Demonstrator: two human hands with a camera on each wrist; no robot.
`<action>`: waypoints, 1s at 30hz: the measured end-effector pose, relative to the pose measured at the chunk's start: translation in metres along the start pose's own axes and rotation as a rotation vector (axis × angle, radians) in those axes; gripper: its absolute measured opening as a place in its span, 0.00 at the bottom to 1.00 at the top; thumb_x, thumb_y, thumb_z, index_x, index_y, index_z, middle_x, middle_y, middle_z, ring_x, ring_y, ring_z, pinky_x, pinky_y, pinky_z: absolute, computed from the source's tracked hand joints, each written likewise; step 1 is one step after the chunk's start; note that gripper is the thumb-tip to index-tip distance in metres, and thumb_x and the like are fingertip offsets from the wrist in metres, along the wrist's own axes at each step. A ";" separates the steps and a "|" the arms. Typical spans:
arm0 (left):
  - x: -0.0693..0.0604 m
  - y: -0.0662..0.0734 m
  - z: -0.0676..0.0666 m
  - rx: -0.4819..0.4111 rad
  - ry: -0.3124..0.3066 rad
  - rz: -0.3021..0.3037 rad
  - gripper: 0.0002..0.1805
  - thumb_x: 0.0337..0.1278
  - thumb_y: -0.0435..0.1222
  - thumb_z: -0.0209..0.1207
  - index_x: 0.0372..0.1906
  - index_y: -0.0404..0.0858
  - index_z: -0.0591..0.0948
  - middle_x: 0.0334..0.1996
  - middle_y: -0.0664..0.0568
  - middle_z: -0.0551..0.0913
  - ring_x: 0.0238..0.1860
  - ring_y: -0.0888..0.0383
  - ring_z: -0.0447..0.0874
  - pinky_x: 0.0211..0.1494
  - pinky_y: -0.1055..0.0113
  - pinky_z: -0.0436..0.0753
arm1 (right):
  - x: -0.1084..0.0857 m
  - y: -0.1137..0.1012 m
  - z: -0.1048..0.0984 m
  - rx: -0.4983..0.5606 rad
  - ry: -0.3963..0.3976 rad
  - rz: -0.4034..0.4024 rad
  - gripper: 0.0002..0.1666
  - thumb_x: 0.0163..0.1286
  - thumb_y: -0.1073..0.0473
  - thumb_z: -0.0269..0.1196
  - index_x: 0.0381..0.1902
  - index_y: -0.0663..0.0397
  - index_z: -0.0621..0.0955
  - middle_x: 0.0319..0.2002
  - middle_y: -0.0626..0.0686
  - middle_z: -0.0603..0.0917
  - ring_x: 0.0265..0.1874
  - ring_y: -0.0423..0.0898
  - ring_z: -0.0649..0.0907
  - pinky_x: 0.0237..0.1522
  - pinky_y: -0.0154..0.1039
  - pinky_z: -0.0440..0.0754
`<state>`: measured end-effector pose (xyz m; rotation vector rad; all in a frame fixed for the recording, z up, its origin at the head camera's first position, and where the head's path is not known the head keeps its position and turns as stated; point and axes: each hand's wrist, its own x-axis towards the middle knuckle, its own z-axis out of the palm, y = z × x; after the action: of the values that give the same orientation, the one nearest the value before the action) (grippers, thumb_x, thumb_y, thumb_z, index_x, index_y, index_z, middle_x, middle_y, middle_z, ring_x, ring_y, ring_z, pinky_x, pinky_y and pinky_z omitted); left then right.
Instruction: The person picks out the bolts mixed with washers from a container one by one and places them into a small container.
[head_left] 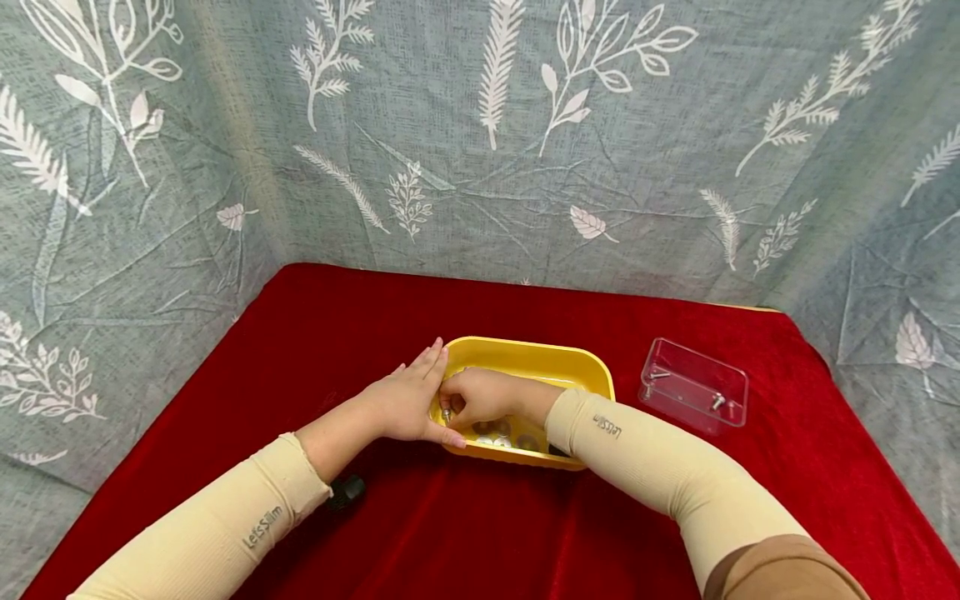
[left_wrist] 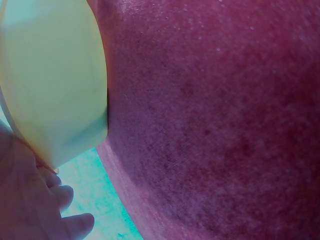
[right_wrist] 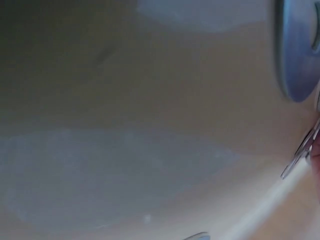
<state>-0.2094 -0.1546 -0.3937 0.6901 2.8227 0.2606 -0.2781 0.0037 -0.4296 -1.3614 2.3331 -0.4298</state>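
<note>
A yellow plastic bin (head_left: 532, 354) stands on the red cloth, with several round metal washers (head_left: 504, 442) on its floor. My left hand (head_left: 408, 404) lies with extended fingers against the bin's left end, its thumb along the near rim. Inside the bin at that end, my right hand (head_left: 480, 396) has curled fingers and pinches a small shiny metal bolt (head_left: 447, 414); the fingers partly hide it. A large washer (right_wrist: 300, 50) shows close up in the right wrist view, with a thin metal edge (right_wrist: 300, 150) beside a fingertip.
A clear plastic box (head_left: 697, 379) with a few bolts (head_left: 717, 402) sits to the right of the bin. A small black object (head_left: 347, 492) lies by my left forearm. Red cloth (head_left: 450, 533) covers the table, and a patterned grey curtain (head_left: 465, 208) hangs behind it.
</note>
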 end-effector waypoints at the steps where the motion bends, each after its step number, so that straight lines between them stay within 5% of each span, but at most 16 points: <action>1: 0.000 0.000 0.000 0.002 0.001 0.000 0.73 0.26 0.78 0.49 0.70 0.30 0.40 0.71 0.40 0.33 0.71 0.46 0.36 0.65 0.45 0.55 | 0.000 0.002 0.000 0.002 -0.007 -0.013 0.10 0.55 0.57 0.68 0.30 0.49 0.77 0.22 0.43 0.75 0.21 0.36 0.72 0.26 0.26 0.71; 10: 0.001 -0.001 0.001 0.004 0.000 0.001 0.73 0.27 0.77 0.50 0.70 0.30 0.39 0.71 0.39 0.35 0.71 0.46 0.37 0.66 0.46 0.55 | -0.003 0.005 -0.011 0.047 -0.071 -0.047 0.08 0.57 0.57 0.67 0.32 0.51 0.79 0.25 0.43 0.77 0.25 0.35 0.75 0.30 0.26 0.74; 18: 0.001 0.000 0.000 0.023 -0.015 -0.004 0.73 0.26 0.78 0.49 0.70 0.30 0.39 0.71 0.39 0.33 0.71 0.46 0.36 0.66 0.46 0.54 | -0.011 0.006 -0.029 0.078 -0.090 0.019 0.08 0.56 0.57 0.67 0.34 0.51 0.81 0.27 0.41 0.81 0.25 0.36 0.80 0.31 0.28 0.78; 30: 0.002 0.002 0.001 0.034 -0.008 -0.021 0.73 0.27 0.78 0.48 0.70 0.30 0.39 0.71 0.40 0.32 0.71 0.47 0.37 0.65 0.45 0.56 | -0.030 0.006 -0.067 0.072 -0.021 0.036 0.08 0.57 0.58 0.67 0.35 0.51 0.81 0.29 0.41 0.81 0.30 0.36 0.79 0.35 0.29 0.77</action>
<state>-0.2098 -0.1525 -0.3945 0.6669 2.8314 0.2071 -0.3022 0.0369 -0.3684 -1.2824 2.2989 -0.4821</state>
